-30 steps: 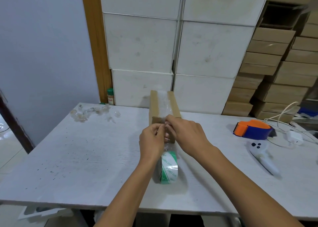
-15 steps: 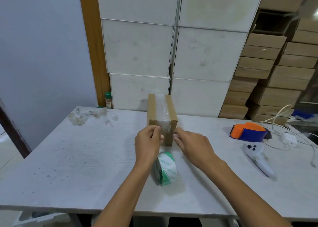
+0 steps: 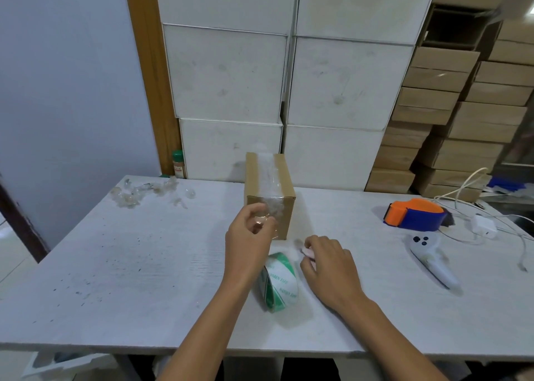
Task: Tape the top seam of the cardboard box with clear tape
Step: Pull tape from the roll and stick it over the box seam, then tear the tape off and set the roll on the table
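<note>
A small brown cardboard box (image 3: 286,219) stands on the white table (image 3: 130,265), end toward me. A strip of clear tape (image 3: 268,175) runs along its top seam and folds down over the near face. My left hand (image 3: 245,242) is raised just in front of the box's near face, fingers pinched on a shiny scrap of clear tape. A green-and-white tape roll (image 3: 281,282) stands on edge between my wrists. My right hand (image 3: 329,268) hovers low over the table right of the roll, fingers curled, with nothing visible in it.
An orange-and-blue tape dispenser (image 3: 413,214), a white controller (image 3: 430,259) and a charger (image 3: 485,226) with cables lie at the right. Crumpled tape scraps (image 3: 144,191) sit at the back left near a small bottle (image 3: 178,164). White boxes (image 3: 228,74) and cardboard cartons (image 3: 462,106) are stacked behind.
Both hands have come off the box's near top edge. My right hand dropped down to the table beside the roll. My left hand stayed near the box front with a tape scrap.
</note>
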`<state>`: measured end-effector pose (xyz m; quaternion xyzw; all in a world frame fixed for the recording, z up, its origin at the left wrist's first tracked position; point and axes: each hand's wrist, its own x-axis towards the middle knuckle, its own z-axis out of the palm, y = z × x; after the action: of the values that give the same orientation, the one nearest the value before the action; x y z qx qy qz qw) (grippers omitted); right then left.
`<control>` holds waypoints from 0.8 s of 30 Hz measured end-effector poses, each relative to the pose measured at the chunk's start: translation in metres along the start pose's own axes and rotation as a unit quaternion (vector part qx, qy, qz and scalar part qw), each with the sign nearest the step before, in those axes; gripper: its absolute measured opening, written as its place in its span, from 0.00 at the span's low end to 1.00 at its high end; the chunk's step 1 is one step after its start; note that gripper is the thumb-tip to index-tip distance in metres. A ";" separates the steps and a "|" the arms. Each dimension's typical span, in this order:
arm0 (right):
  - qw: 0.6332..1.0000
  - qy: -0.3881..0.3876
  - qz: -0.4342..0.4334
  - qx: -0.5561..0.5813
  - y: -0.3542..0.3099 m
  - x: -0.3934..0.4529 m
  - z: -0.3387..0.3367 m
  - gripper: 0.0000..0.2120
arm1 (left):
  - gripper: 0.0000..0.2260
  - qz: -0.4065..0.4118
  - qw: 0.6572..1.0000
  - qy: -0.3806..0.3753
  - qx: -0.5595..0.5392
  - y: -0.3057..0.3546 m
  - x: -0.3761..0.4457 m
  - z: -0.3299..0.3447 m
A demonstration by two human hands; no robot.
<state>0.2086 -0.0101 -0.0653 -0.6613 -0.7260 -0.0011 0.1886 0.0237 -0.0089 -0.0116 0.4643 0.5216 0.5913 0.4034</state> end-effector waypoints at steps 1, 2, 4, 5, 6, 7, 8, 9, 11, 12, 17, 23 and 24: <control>1.000 0.010 0.006 0.016 -0.003 -0.002 -0.003 0.14 | 0.12 0.000 1.000 -0.004 -0.005 0.000 -0.002 -0.001; 0.998 0.033 0.013 0.058 -0.009 -0.003 -0.008 0.14 | 0.13 0.004 1.000 -0.010 -0.008 0.000 -0.003 -0.002; 0.974 0.074 0.039 0.210 -0.026 -0.005 -0.023 0.10 | 0.16 0.019 1.000 -0.023 -0.009 -0.001 -0.005 -0.003; 0.947 0.056 0.061 0.311 -0.036 -0.004 -0.032 0.08 | 0.16 0.028 0.999 -0.030 -0.014 0.000 -0.006 -0.003; 0.909 0.011 0.077 0.409 -0.045 -0.004 -0.041 0.08 | 0.17 0.038 0.998 -0.036 -0.020 0.002 -0.008 -0.004; 0.877 -0.035 0.080 0.473 -0.053 -0.003 -0.047 0.09 | 0.17 0.047 0.998 -0.041 -0.024 0.004 -0.010 -0.004; 0.862 -0.066 0.073 0.497 -0.058 -0.002 -0.049 0.11 | 0.18 0.057 0.997 -0.044 -0.024 0.006 -0.011 -0.004; 0.859 -0.080 0.063 0.502 -0.061 -0.003 -0.050 0.12 | 0.19 0.065 0.997 -0.044 -0.023 0.007 -0.012 -0.004; 0.858 -0.075 0.058 0.506 -0.064 -0.004 -0.048 0.10 | 0.23 0.072 0.996 -0.045 -0.028 0.009 -0.014 -0.005; 0.852 -0.069 0.061 0.515 -0.065 -0.004 -0.047 0.07 | 0.27 0.074 0.996 -0.049 -0.031 0.009 -0.015 -0.006; 0.838 -0.048 0.060 0.541 -0.066 -0.007 -0.041 0.05 | 0.30 0.080 0.995 -0.046 -0.028 0.010 -0.016 -0.011; 0.843 -0.011 0.059 0.534 -0.071 -0.008 -0.037 0.05 | 0.19 0.053 0.996 -0.065 0.016 0.010 -0.019 -0.016; 0.842 -0.008 0.065 0.535 -0.071 -0.008 -0.036 0.05 | 0.19 0.049 0.997 -0.064 0.020 0.011 -0.021 -0.017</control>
<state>0.1503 -0.0359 -0.0162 -0.5030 -0.5706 0.4054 0.5070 0.0126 -0.0341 -0.0036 0.5342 0.4830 0.5692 0.3968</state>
